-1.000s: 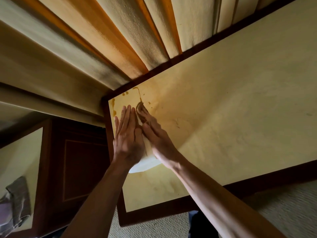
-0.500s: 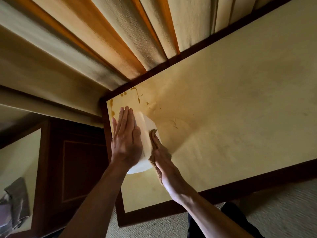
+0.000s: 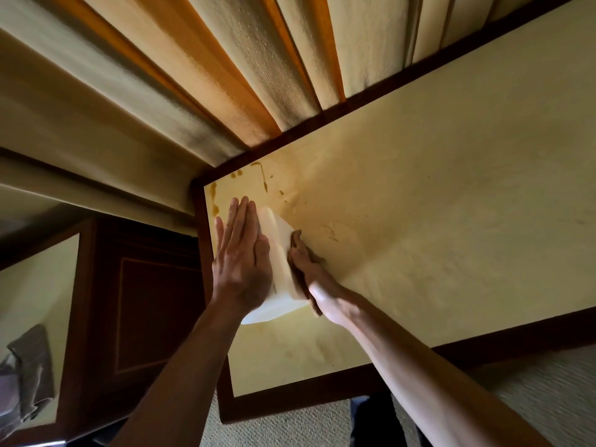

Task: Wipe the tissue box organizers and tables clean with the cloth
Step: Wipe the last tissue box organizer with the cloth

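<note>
The left hand [image 3: 240, 256] lies flat and open, fingers straight and together, pressed on the white tissue box organizer [image 3: 280, 279] near the back left corner of the desk [image 3: 435, 221], much where it was half a second ago. The right hand [image 3: 309, 269] is closed on a brown cloth [image 3: 295, 240] and presses it against the organizer's right side. A second ago this hand reached up past the organizer's top toward the brown stains [image 3: 261, 175]; since then it has slid back toward the person and now sits at about the same place as half a second ago, its fingertips a little nearer the organizer's upper corner. The stains remain on the pale desk surface, in the corner beyond both hands, with fainter smears to the right of the cloth. Striped curtains [image 3: 225, 75] hang behind the desk. At the far left a grey rag [image 3: 30, 366] lies on a second desk [image 3: 42, 275], unchanged.
</note>
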Demonstrator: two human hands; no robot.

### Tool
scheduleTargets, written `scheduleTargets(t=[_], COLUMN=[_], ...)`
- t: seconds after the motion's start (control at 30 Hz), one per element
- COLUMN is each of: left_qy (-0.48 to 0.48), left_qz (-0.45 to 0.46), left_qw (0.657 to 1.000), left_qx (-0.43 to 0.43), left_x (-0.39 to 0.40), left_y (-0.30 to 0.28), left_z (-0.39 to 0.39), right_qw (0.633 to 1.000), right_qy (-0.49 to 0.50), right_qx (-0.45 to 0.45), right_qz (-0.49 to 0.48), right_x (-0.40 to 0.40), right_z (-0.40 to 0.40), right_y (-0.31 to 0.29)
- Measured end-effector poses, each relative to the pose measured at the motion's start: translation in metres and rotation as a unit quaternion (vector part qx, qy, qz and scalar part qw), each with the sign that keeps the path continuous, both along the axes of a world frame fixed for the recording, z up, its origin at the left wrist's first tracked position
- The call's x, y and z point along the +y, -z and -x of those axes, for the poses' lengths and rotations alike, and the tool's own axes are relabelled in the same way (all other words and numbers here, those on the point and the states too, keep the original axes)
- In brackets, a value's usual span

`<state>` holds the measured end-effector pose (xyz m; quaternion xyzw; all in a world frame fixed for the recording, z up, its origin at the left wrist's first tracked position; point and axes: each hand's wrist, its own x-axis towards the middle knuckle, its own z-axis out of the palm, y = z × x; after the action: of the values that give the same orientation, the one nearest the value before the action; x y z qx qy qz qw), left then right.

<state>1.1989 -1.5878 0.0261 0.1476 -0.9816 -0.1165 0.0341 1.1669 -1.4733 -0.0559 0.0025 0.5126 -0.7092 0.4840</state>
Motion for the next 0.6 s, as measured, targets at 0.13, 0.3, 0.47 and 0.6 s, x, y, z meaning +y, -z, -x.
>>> scheduleTargets(t=[0.13,0.3,0.47,0.6], left_qy=[0.004,-0.006,-0.01,-0.011], left_qz=[-0.006,-0.016,-0.043,-0.064], left_qw=[1.0,1.0,0.999,0.997], left_qx=[0.016,0.004,0.014,0.032], left_x=[0.001,0.003,0.001,0.0], left_y=[-0.001,-0.002,-0.002,-0.001], left_z=[0.0,0.002,0.002,0.002], right_qw=[0.999,0.995,0.985,0.982], right_qy=[-0.011,0.031,0.039,0.034], right_qx=[0.014,0.09,0.155,0.157], right_qz=[-0.043,-0.026,0.072,0.097], right_x=[-0.011,-0.012,-0.004,0.001], right_z=[0.023,0.03,0.022,0.009], right_y=[-0.014,-0.04,-0.056,-0.057])
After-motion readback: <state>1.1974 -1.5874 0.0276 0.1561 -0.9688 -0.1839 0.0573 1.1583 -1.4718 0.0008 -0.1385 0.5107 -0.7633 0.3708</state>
